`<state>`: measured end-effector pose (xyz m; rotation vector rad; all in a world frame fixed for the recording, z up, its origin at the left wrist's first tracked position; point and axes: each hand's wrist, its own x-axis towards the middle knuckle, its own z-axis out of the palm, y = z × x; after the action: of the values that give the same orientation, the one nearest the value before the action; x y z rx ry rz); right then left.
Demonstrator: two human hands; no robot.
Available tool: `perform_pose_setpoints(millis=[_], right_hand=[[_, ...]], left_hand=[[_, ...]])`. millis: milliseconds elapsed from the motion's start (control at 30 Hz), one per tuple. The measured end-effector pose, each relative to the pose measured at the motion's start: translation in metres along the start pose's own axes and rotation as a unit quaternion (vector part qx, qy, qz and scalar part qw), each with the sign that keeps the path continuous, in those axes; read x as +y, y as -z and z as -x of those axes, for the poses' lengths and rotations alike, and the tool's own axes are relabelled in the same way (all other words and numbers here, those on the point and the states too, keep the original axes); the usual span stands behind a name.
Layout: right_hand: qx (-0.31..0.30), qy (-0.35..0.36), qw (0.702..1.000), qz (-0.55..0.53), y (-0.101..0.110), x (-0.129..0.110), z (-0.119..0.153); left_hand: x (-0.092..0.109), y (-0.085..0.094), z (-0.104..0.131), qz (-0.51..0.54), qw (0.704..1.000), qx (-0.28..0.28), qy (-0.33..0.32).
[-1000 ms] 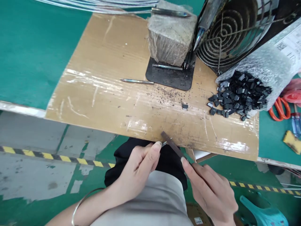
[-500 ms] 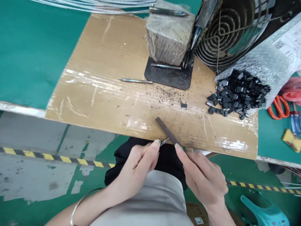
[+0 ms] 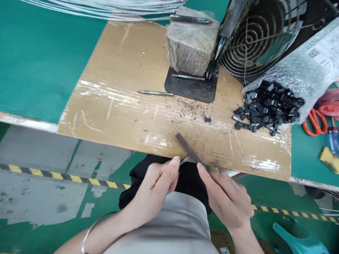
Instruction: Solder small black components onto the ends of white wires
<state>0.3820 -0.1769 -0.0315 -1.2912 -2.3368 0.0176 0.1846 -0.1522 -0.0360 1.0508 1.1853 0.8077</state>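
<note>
Near the cardboard's front edge, my left hand (image 3: 161, 180) is closed around a slim metal soldering tip (image 3: 184, 160), with only its pointed end showing past the thumb. My right hand (image 3: 227, 197) grips a flat dark file (image 3: 187, 146), index finger laid along it. The file slants up and left onto the cardboard (image 3: 119, 116), and the tip's point meets or nearly meets its side. Another metal tip (image 3: 155, 93) lies farther back on the cardboard, and a similar one (image 3: 188, 77) rests on a black plate (image 3: 190, 90).
A plastic-wrapped block (image 3: 190, 46) stands on the plate, beside a soldering iron (image 3: 225, 31) and a grilled fan (image 3: 249, 42). Small black connectors (image 3: 272, 106) spill from a bubble-wrap bag (image 3: 309, 74). Orange-handled scissors (image 3: 315, 121) and a yellow sponge (image 3: 329, 159) lie at right.
The camera view has shifted slightly. Both hands keep their holds on the soldering tip and file, and their positions against each other look almost the same.
</note>
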Motion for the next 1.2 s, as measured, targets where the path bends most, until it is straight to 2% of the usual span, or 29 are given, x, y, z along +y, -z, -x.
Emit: perform_pose_setpoints(millis=[133,367,500,633,733,900,1067,1200], right_hand=[[0.007,-0.012,1.000,0.007,0.004,-0.001,0.012],[-0.016,0.007,1.000,-0.013,0.003,0.000,0.001],[-0.025,-0.011,1.000,0.013,0.012,-0.003,0.005],[-0.006,-0.003,1.000,-0.005,0.004,-0.002,-0.004],[-0.019,0.004,1.000,-0.016,0.001,-0.001,-0.006],[-0.019,-0.010,1.000,0.020,0.010,-0.003,0.003],[-0.014,0.002,1.000,-0.005,0.004,-0.002,-0.006],[-0.015,-0.005,1.000,0.016,0.006,-0.003,0.003]], left_hand=[[0.000,-0.001,0.000,-0.010,1.000,0.009,0.001],[0.000,0.001,-0.001,-0.060,0.997,0.037,-0.025],[-0.003,0.002,0.001,-0.138,0.985,0.063,-0.087],[-0.007,0.001,0.002,-0.203,0.964,0.093,-0.146],[-0.007,0.000,0.001,-0.186,0.971,0.082,-0.122],[-0.004,0.001,0.001,-0.134,0.987,0.054,-0.077],[-0.001,0.001,0.000,-0.104,0.993,0.053,-0.037],[0.000,0.001,-0.001,-0.090,0.995,0.044,-0.024]])
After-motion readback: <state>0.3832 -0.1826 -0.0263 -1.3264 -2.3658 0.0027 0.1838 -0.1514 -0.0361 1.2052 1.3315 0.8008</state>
